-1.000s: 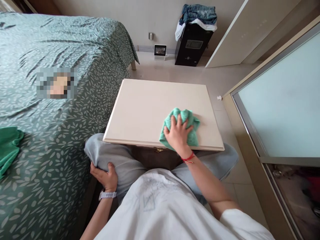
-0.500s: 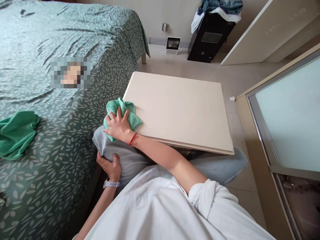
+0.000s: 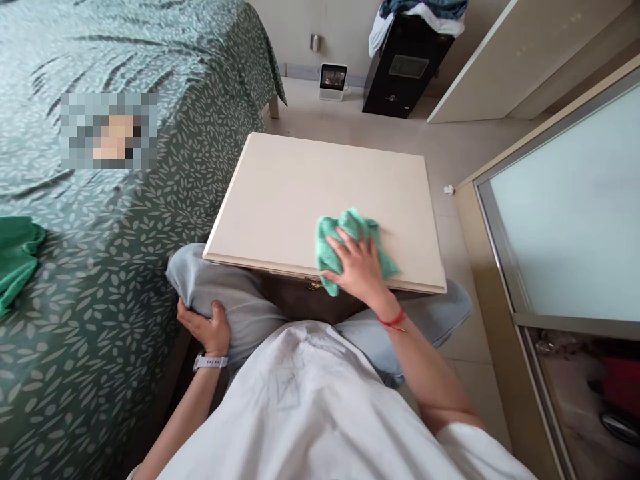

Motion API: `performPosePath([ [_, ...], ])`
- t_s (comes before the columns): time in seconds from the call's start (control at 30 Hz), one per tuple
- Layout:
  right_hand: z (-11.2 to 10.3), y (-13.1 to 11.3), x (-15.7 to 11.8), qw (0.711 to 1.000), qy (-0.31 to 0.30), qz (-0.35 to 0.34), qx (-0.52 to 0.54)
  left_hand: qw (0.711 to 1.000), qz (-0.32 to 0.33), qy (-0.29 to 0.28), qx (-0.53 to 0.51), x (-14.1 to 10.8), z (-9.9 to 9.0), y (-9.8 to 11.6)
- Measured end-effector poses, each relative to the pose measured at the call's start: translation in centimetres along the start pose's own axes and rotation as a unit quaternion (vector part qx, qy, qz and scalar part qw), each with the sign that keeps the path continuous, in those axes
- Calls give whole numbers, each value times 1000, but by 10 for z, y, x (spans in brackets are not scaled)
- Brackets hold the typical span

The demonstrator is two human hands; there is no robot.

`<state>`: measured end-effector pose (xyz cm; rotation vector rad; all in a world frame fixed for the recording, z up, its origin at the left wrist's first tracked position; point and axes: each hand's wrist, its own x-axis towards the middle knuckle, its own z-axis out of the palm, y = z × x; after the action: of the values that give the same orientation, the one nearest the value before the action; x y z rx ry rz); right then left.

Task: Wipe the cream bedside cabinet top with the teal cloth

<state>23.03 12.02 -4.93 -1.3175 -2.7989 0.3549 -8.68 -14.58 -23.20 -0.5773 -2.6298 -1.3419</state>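
r hand (image 3: 361, 268) spread on green cloth (image 3: 327, 259) on flat pale top (image 3: 300, 193). l hand (image 3: 207, 327) on leg (image 3: 250, 300), thumb (image 3: 217, 309) spread out. leafy bed (image 3: 150, 280) on l, black box (image 3: 400, 80) nr wall (image 3: 347, 30).

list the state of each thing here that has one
green cloth, rumpled under the right hand
left hand, resting against the left leg
white top, flat, partly covered
latch, too small to tell
screen, lit
second cloth, crumpled on the bed
clothes, heaped on the black box
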Motion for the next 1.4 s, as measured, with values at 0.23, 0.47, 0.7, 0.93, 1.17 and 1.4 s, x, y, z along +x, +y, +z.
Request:
performPosePath([
  [0.23, 6, 137, -89, 985, 61, 147, -60, 1000, 0, 2, 1, -2, 0, 2],
  [0.47, 22, 212, -83, 977, 170, 108, 75, 1000, -2, 12, -1, -3, 0, 1],
  [0.7, 7, 260, 29, 947, 202, 209, 138, 1000, -2, 9, 11, -4, -6, -2],
  [0.93, -28, 281, 144, 929, 176, 296, 135, 1000, 3, 7, 22, -7, -11, -4],
  [1.17, -46, 242, 216, 938, 144, 313, 37, 999, 4, 10, 30, -8, -15, -4],
  [1.4, -39, 88, 281, 985, 64, 157, -9, 999, 9, 9, 36, -11, -18, -8],
])
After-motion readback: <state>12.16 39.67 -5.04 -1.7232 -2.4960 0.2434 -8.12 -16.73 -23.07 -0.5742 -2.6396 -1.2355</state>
